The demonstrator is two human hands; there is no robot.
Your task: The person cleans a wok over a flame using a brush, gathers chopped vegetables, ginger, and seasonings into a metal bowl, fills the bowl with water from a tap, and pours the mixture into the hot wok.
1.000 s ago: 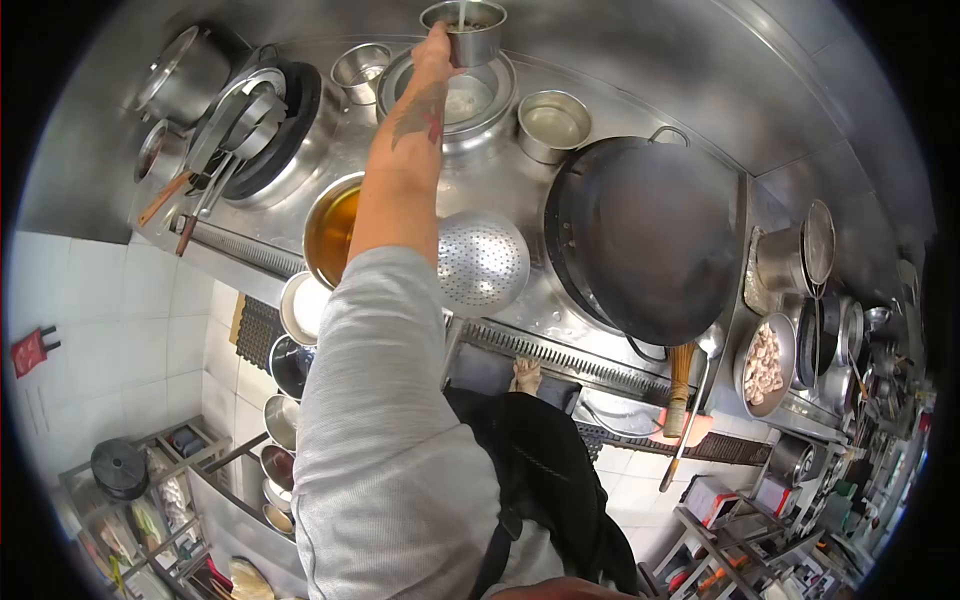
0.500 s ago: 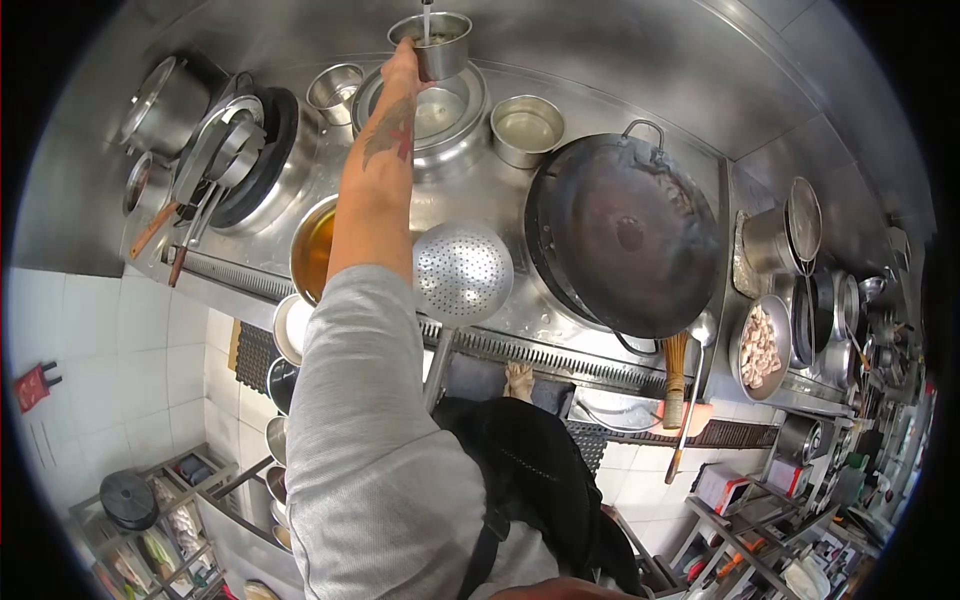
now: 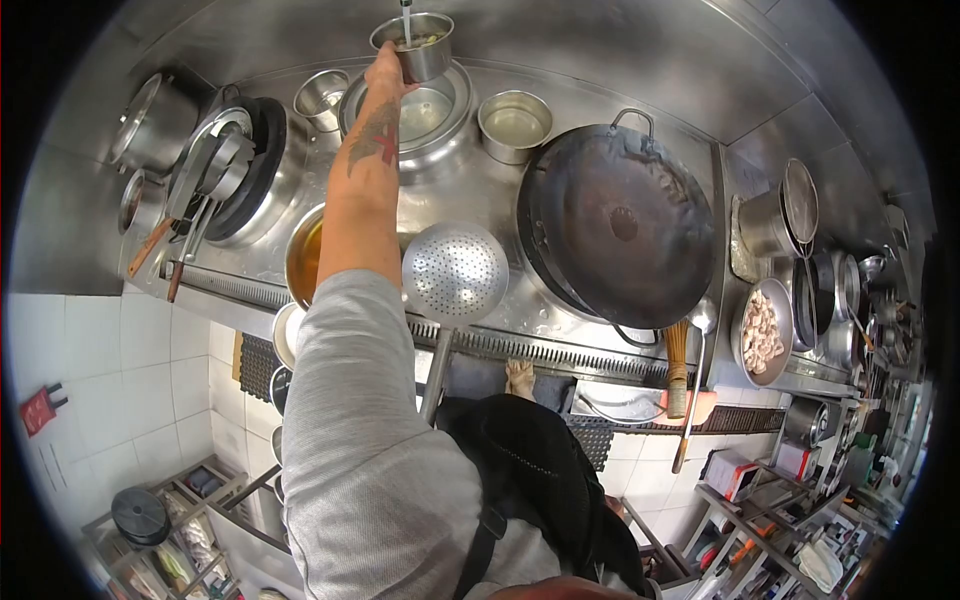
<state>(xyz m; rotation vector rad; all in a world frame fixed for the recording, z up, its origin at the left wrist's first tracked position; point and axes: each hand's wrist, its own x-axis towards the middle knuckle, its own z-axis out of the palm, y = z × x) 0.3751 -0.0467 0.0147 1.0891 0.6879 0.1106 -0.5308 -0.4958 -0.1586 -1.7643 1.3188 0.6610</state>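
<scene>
My left hand reaches far forward, its fingers closed on the side of a round metal pot. Water from a tap runs into this pot, where pale greenish pieces show. Just below it stands a wide metal basin holding clear liquid. Small metal pots flank the basin, one on the left and one with liquid on the right. A perforated strainer lies nearer, right of my forearm. Only a small part of what seems to be my right hand shows beside the apron; its fingers are hidden.
A big black wok sits on the right burner, beside a bamboo brush and a long ladle. Further right is a bowl of pale meat pieces. Stacked pans and a cleaver-like tool stand at left. My forearm partly covers an oil-coloured bowl.
The view has shifted slightly, so most things sit a little further left. My left hand still grips the pot under the stream, and its contents show more clearly.
</scene>
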